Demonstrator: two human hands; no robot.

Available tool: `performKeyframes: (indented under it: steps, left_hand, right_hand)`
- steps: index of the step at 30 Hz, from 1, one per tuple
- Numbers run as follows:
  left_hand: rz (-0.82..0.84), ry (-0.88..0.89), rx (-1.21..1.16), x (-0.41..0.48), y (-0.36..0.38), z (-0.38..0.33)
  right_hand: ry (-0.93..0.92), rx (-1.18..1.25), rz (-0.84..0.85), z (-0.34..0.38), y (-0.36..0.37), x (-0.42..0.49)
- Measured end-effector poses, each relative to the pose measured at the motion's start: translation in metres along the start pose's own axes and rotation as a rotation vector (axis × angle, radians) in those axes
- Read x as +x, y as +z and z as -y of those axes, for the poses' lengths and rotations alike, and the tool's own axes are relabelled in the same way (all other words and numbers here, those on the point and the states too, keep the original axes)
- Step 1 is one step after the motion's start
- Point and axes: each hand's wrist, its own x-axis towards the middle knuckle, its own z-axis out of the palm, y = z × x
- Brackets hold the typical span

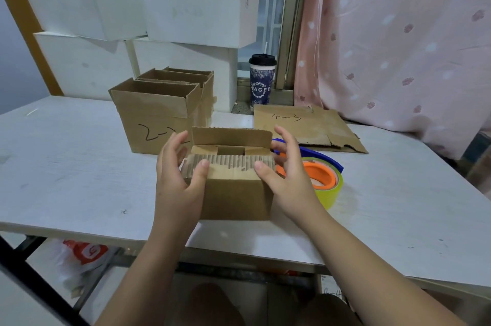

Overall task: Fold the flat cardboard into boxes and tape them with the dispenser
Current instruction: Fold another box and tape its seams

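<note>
A small brown cardboard box [235,193] stands on the white table [79,179] right in front of me. Its two side flaps are folded in, the near flap lies half down and the far flap stands up. My left hand [178,179] holds the box's left end, thumb pressing on the near flap. My right hand [289,177] holds the right end, thumb on the same flap. The tape dispenser [322,171], blue and orange with a yellow-green roll, lies just right of the box, partly behind my right hand. A flat cardboard sheet [305,126] marked "4-3" lies at the back right.
Several open brown boxes [159,110] stand in a row behind and left, the nearest marked "2-2". A dark lidded cup [261,81] stands on the window sill. White boxes [132,20] are stacked at the back. A pink curtain [398,46] hangs right.
</note>
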Motion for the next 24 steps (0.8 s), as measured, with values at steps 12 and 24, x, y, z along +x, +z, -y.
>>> performKeyframes:
  steps: [12, 24]
  left_hand:
    - [0.06, 0.289, 0.597, -0.002, 0.028, -0.03]
    - [0.163, 0.369, 0.774, -0.007, 0.034, -0.031]
  right_hand:
    - [-0.092, -0.241, -0.062, 0.002, 0.004, -0.002]
    - [-0.078, -0.887, -0.135, 0.005, -0.054, 0.023]
